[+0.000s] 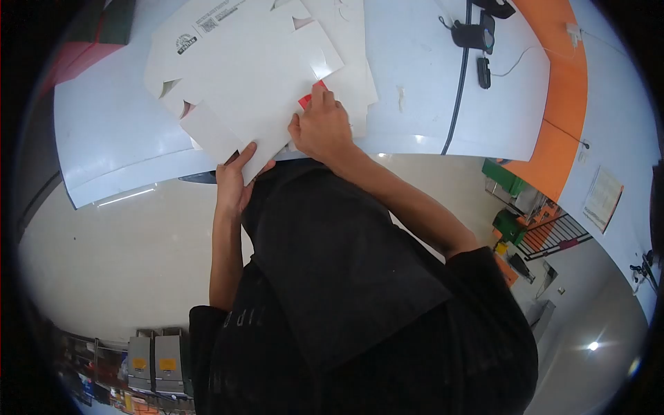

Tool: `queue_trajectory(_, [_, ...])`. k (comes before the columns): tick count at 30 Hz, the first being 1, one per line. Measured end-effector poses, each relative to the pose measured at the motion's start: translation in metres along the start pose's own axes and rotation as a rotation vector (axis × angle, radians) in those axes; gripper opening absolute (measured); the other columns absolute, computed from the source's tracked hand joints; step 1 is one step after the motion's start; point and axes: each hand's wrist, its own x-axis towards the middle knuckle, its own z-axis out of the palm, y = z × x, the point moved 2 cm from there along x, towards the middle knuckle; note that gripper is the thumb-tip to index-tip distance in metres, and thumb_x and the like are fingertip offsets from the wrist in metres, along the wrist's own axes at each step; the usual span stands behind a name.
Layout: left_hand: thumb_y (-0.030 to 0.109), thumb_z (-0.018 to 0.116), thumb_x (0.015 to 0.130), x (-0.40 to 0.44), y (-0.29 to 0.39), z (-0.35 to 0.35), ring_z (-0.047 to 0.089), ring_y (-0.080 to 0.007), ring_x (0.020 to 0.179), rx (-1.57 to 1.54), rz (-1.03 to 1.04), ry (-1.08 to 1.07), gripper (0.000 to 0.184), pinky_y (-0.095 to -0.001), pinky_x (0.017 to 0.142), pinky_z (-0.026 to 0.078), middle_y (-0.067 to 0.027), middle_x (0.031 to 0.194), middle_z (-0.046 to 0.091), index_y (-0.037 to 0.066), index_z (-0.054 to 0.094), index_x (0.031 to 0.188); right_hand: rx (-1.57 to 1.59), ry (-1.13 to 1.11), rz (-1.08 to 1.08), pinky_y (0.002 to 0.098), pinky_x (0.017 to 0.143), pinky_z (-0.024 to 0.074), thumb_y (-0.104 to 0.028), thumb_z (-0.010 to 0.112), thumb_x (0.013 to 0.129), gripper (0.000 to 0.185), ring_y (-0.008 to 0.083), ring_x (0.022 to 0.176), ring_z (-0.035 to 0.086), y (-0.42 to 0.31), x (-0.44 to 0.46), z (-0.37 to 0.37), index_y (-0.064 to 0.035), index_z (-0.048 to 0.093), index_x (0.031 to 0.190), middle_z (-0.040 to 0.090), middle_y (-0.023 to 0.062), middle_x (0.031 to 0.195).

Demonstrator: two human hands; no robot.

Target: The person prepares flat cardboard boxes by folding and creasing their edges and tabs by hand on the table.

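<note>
A flat white die-cut cardboard blank, printed with black text, a code square and a logo, lies on the table over other white sheets. My left hand is closed on its near corner at the table edge, the thumb on top and other fingers underneath. My right hand rests on the right part of the cardboard. Its fingers are bent and pressed together on a small red piece, most of which they cover. Whether the red piece is loose or stuck to the cardboard, I cannot tell.
On the white table, a black device and a smaller black box with a cable stand at the right. A dark strip crosses the tabletop. A red and green container is at the far left. Grey bins stand behind.
</note>
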Motion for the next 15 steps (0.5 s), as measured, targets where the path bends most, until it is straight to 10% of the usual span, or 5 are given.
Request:
queue_trajectory(9, [0.005,0.065,0.095,-0.004,0.011,0.001,0.068,-0.0298,0.102,0.026,0.087,-0.080,0.040,-0.0382,0.070,0.068,-0.0197,0.120,0.060,-0.007,0.050,0.130,0.877,-0.351,0.542,0.0383,0.089,0.0529,-0.024,0.072,0.087,0.040,0.0245,0.110,0.065,0.091,0.029,-0.040,0.0030,0.068,0.115,0.066,0.0166,0.119])
queue_trajectory(15, [0.004,0.068,0.092,-0.016,0.025,-0.030,0.065,-0.0221,0.081,-0.048,0.029,-0.167,0.029,-0.0327,0.052,0.050,-0.0151,0.104,0.065,-0.004,0.058,0.119,1.726,-0.531,0.690,0.0384,0.103,0.0490,-0.016,0.068,0.095,0.049,0.0233,0.118,0.061,0.078,0.009,-0.085,0.0062,0.050,0.134,0.061,0.0145,0.128])
